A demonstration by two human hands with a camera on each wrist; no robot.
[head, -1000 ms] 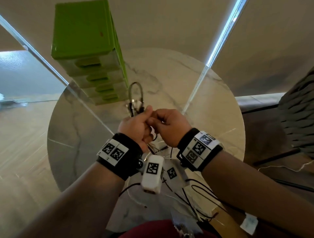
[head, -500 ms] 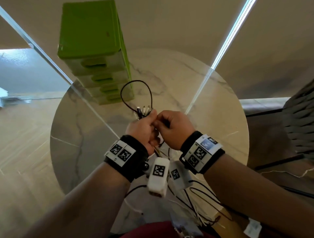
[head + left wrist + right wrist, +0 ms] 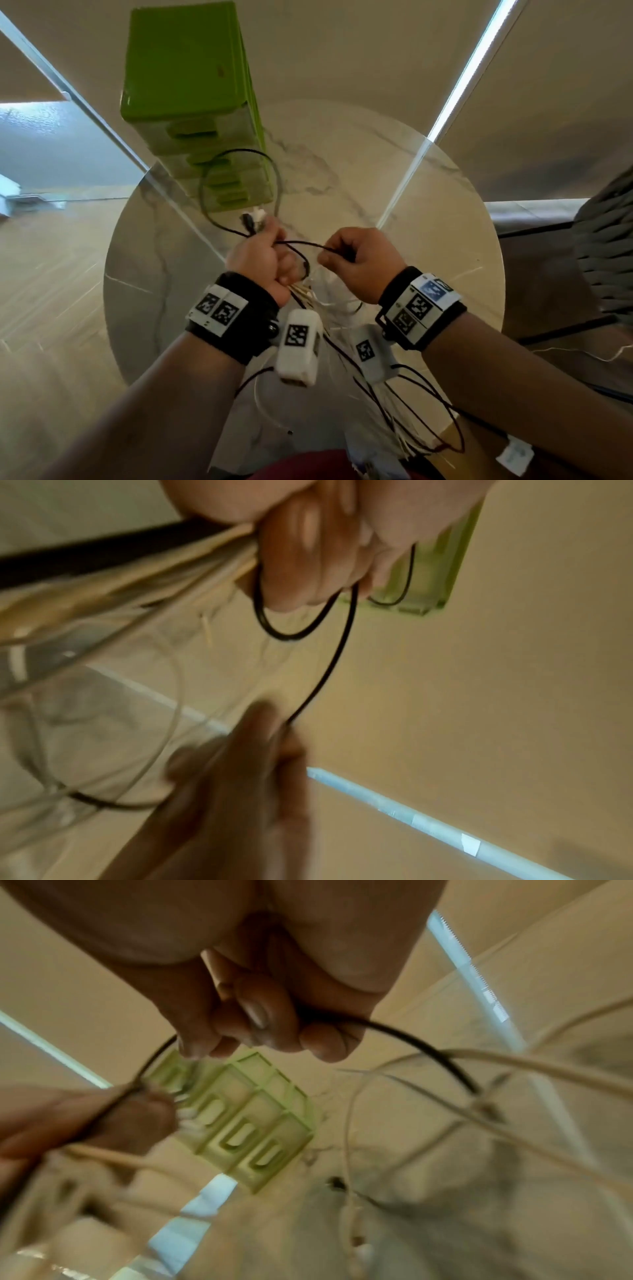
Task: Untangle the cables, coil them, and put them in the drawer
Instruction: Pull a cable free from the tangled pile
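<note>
Above a round marble table, my left hand grips a bundle of cables, with several plug ends sticking out above the fist. A black cable loops up from that fist in front of the green drawer unit. A strand of the same black cable runs across to my right hand, which pinches it. In the left wrist view the black cable hangs from my left fingers down to the right hand. White cables trail below both hands.
The drawer unit stands at the table's far left, its drawers shut. Black and white cables lie tangled on the near part of the table. A dark woven chair is at the right. Wooden floor lies to the left.
My hands, touching before, have drawn apart, the right one moving right with a black strand. The black loop above my left fist has grown larger.
</note>
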